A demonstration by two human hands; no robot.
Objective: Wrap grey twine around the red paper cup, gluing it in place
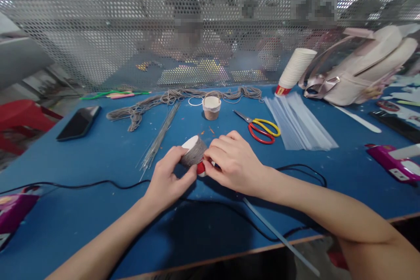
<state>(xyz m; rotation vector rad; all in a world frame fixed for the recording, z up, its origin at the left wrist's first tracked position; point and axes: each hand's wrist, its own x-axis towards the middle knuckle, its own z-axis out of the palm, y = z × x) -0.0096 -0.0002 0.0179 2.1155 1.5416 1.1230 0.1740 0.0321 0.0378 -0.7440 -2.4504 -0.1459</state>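
Note:
Tilted on its side between my hands is a paper cup (194,152), its upper part wound with grey yarn and a red and white part showing at its lower end. My left hand (169,175) grips the cup, thumb near the red part and fingers along the wound side. My right hand (231,162) is closed at the cup's right side, fingertips pinched against the yarn edge; what they pinch is too small to make out. Beyond my hands stands a small wrapped cup (211,107) with a white rim and a brown lower part.
Scissors (259,127) with red and yellow handles lie right of centre. Grey yarn (157,103) stretches along the back, near thin wires (160,140). Clear plastic strips (302,122), stacked paper cups (295,72) and a backpack (364,65) are right. A black cable (111,182) crosses the table.

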